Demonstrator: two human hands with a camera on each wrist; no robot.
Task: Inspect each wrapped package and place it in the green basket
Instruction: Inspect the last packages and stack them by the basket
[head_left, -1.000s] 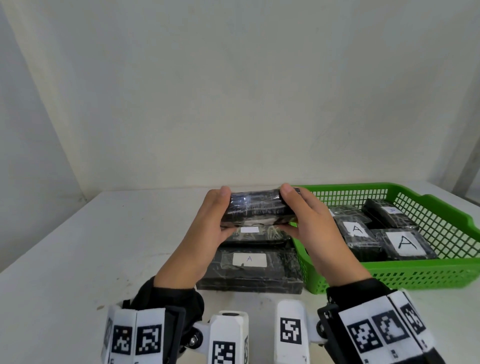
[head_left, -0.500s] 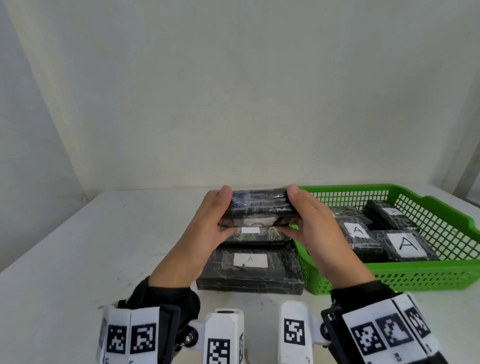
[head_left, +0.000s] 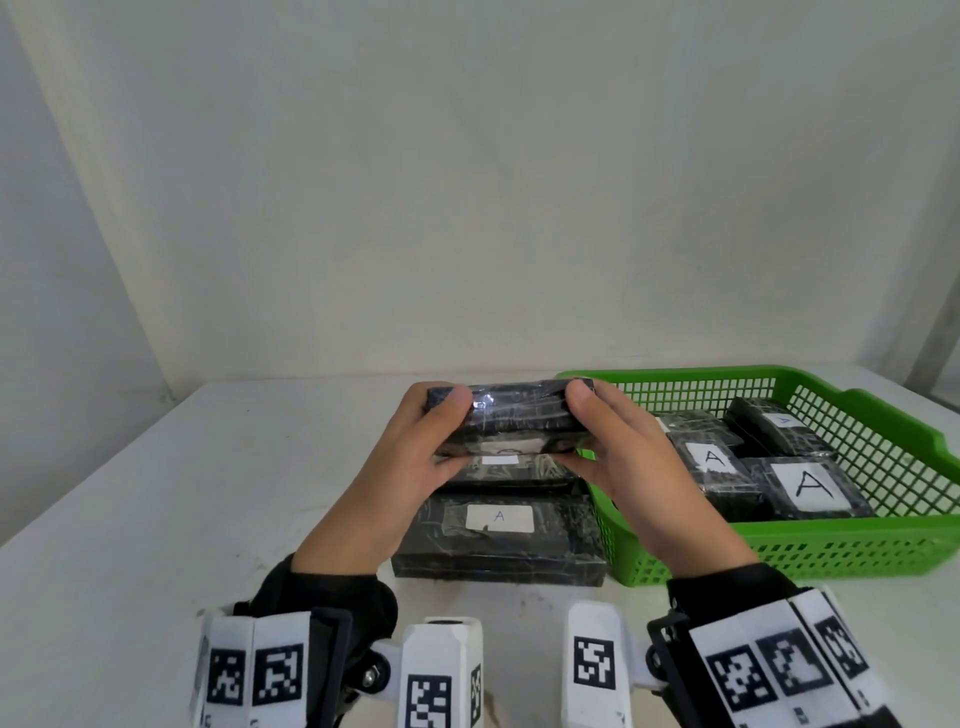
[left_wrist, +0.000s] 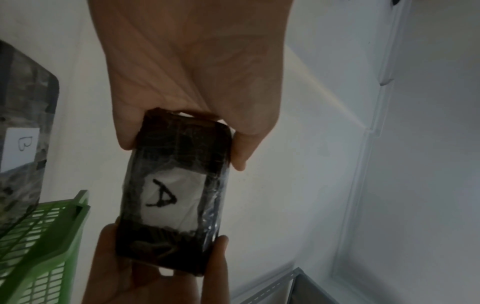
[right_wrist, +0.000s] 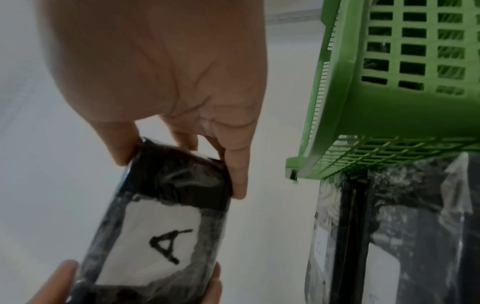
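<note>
Left forearm: reaching forward from the black sleeve cuff (head_left: 332, 597), rising off the table (head_left: 156, 519) toward the centre.
Right forearm: mirroring it from the other side, both wrists angling inward.
Left hand (head_left: 410, 467): curling round the left end of the held package (head_left: 519, 415); thumb lying over the top edge, fingers wrapping beneath.
Right hand (head_left: 639, 467): gripping the opposite end the same way, thumb on top, fingers under.
Held package: black, film-wrapped, being kept lengthwise between the two hands, clear of the table; its white label with a handwritten "A" is facing down and toward the wrists, as both wrist views show (left_wrist: 171, 199).
Lower package (head_left: 498, 535): lying flat on the table directly beneath the hands, on the near side; white label reading "A" facing up.
Second package (head_left: 509, 470): sitting just past the lower one, under the held package, mostly hidden; whether it is resting on the lower one cannot be told.
Green basket (head_left: 779, 551): standing just right of the right hand, its near-left corner touching or almost touching the table packages.
Basket contents: several wrapped packages (head_left: 805, 488) lying inside, beyond and right of the right hand, three showing "A" labels.
Wall (head_left: 467, 182): pale, standing beyond the table's far edge.
</note>
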